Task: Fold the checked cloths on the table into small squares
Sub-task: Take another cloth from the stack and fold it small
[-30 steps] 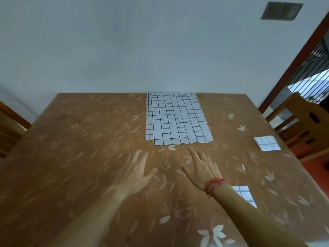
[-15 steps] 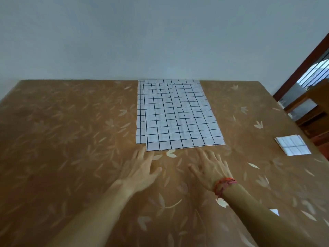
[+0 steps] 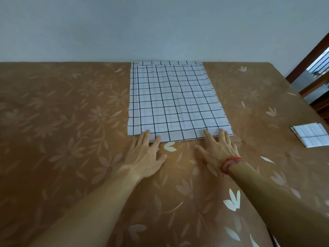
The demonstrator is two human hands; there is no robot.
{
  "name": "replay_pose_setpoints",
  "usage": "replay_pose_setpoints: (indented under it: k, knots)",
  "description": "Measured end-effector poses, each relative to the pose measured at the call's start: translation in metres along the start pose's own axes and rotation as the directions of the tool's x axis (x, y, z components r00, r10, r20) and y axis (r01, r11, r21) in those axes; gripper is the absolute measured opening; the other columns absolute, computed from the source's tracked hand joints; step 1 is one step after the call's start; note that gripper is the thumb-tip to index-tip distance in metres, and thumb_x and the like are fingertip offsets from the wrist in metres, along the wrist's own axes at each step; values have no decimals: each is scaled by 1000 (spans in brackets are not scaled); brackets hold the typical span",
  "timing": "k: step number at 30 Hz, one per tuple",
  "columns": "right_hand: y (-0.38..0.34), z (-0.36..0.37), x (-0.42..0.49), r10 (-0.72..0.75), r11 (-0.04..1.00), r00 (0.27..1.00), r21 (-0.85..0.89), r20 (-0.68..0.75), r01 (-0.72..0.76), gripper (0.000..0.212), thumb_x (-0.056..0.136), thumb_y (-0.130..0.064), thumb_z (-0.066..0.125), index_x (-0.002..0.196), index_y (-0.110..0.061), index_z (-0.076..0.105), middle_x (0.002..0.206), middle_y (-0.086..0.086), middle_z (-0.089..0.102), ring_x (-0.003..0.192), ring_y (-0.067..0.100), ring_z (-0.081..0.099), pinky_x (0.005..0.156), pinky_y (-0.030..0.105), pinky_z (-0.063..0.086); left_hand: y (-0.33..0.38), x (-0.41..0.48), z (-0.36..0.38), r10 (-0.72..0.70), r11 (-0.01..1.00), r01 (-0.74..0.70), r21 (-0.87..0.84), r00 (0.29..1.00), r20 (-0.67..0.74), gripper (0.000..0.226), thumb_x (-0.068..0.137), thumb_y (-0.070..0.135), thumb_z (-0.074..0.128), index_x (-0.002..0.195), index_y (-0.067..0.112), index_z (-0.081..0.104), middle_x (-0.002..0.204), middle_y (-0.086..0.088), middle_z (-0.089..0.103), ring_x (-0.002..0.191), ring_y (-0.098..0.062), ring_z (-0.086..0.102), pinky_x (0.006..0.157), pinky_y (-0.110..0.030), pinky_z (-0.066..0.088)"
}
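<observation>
**Hands flat on the near hem of the checked cloths (image 3: 174,100)**

Left hand (image 3: 144,155) and right hand (image 3: 219,150) lie spread, fingers straight, tips resting on the near edge of the layered cloths. These lie flat mid-table (image 3: 53,122) and reach its far edge. A folded square (image 3: 311,137) sits well apart at the right. The fabric looks thin, limp and light, so it will probably slide. Pinching the top layer's near corners seems best.
</observation>
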State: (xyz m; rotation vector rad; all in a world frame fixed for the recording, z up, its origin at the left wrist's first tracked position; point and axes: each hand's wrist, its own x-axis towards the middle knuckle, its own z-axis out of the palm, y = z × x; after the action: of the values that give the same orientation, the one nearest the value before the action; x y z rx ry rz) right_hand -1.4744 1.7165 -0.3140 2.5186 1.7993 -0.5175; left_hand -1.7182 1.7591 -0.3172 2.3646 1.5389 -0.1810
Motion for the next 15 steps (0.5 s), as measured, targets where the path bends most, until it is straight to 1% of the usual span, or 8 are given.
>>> replay_pose_setpoints:
  k: [3, 6, 8, 9, 10, 12, 13, 15]
  knots:
    - [3, 4, 5, -18, 999, 1000, -43, -3, 18, 74, 84, -72, 28, 147, -37, 12, 156, 16, 13, 146, 31, 8, 115, 48, 16, -1, 2, 6, 0, 1000, 1, 21, 1000, -20, 68, 99, 56, 27, 155, 24, 7, 163, -7, -7, 149, -20, -10, 121, -43, 0]
    - [3, 6, -2, -81, 986, 993, -153, -82, 68, 65, 87, -63, 30, 142, -30, 24, 144, 14, 33, 136, 30, 27, 109, 45, 26, 0, -3, 8, -4, 1000, 4, 3, 998, -70, 68, 100, 51, 30, 155, 17, 11, 163, -4, 0, 150, -17, -4, 122, -40, 1]
    - [2, 9, -11, -128, 970, 984, -225, -126, 97, 59, 89, -59, 30, 137, -25, 34, 135, 11, 42, 127, 28, 36, 105, 42, 31, 1, -7, 8, -11, 1000, 9, -23, 992, -130, 66, 100, 47, 34, 153, 10, 19, 162, -5, 11, 150, -17, 6, 121, -37, 9]
    - [2, 10, -15, -140, 965, 980, -242, -142, 103, 57, 89, -57, 31, 133, -22, 38, 132, 10, 45, 124, 28, 39, 103, 42, 32, 1, -10, 7, -7, 999, 0, -40, 984, -177, 63, 100, 42, 38, 151, 8, 27, 160, -6, 20, 148, -18, 16, 119, -36, 17]
    - [2, 10, -19, -145, 963, 978, -248, -153, 104, 56, 90, -57, 31, 131, -20, 41, 129, 8, 48, 121, 27, 41, 103, 41, 32, 1, -14, 6, 3, 999, -14, -47, 974, -228, 57, 99, 36, 44, 146, 5, 37, 156, -7, 32, 144, -20, 29, 114, -36, 27]
    - [2, 9, -24, -144, 962, 975, -253, -169, 98, 57, 91, -58, 32, 129, -17, 44, 127, 6, 51, 120, 26, 43, 101, 39, 33, -4, -20, 5, 35, 997, -56, -54, 941, -337, 41, 92, 20, 57, 130, 5, 56, 138, -5, 54, 123, -25, 53, 97, -37, 44]
    - [3, 9, -27, -143, 961, 975, -261, -169, 95, 59, 91, -60, 33, 130, -16, 43, 127, 5, 52, 120, 25, 44, 100, 39, 33, -7, -23, 3, 46, 995, -75, -62, 927, -372, 34, 88, 12, 59, 121, 7, 61, 126, -3, 61, 110, -25, 60, 88, -37, 48]
    - [2, 8, -34, -139, 958, 977, -273, -164, 91, 69, 89, -66, 36, 137, -17, 37, 127, 6, 52, 120, 25, 45, 100, 39, 34, -13, -29, -2, 51, 992, -95, -82, 904, -425, 23, 81, 0, 62, 101, 9, 65, 100, 0, 66, 86, -25, 63, 72, -37, 51]
